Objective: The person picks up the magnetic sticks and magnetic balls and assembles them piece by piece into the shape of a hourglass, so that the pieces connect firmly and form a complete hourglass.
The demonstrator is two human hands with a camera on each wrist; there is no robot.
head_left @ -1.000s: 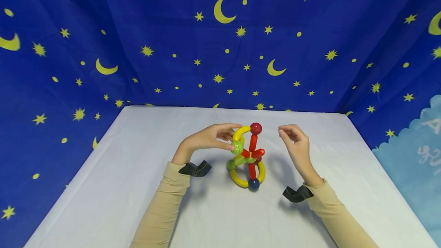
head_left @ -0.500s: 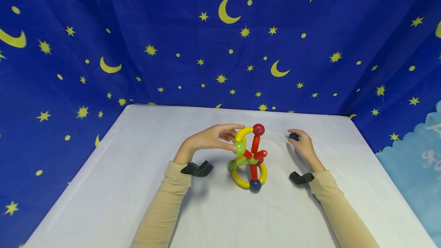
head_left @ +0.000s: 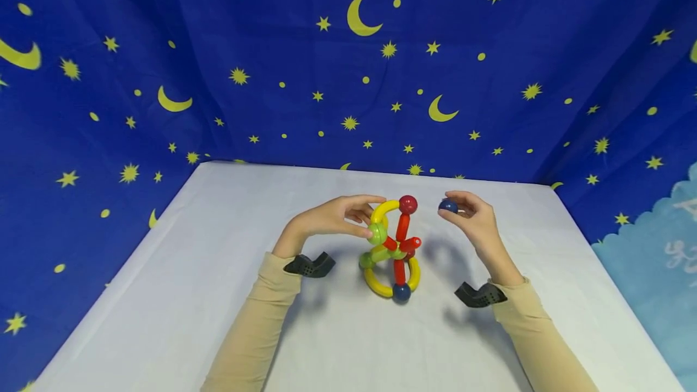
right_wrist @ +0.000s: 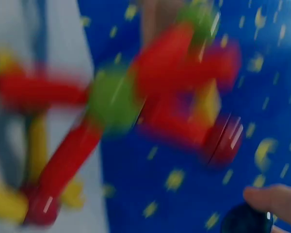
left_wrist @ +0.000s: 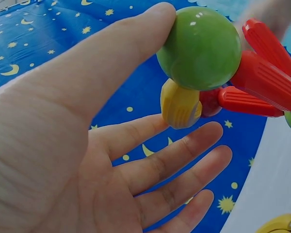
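Note:
A ball-and-rod construction toy (head_left: 400, 271) stands on the table, with red, green and yellow rods joined by coloured balls. My left hand (head_left: 332, 218) pinches its upper left part: the thumb presses the light green ball (left_wrist: 200, 47), and the index fingertip meets the yellow curved rod (left_wrist: 178, 104). The other fingers of that hand spread free in the left wrist view. Across from it, my right hand (head_left: 475, 221) holds a loose dark blue ball (head_left: 448, 205) between thumb and fingers, raised to the right of the toy's red top ball (head_left: 408, 204). Motion blurs the right wrist view.
A white cloth covers the table (head_left: 327, 343). Behind and beside it hangs a blue curtain (head_left: 305, 47) with yellow moons and stars. Each wrist wears a black mount, the left mount (head_left: 310, 265) and the right mount (head_left: 480, 295). A light blue panel (head_left: 653, 271) shows at the right.
My right hand went out to the right and down toward the table, then came back up and left with the dark blue ball in its fingers. My left hand keeps its hold on the toy.

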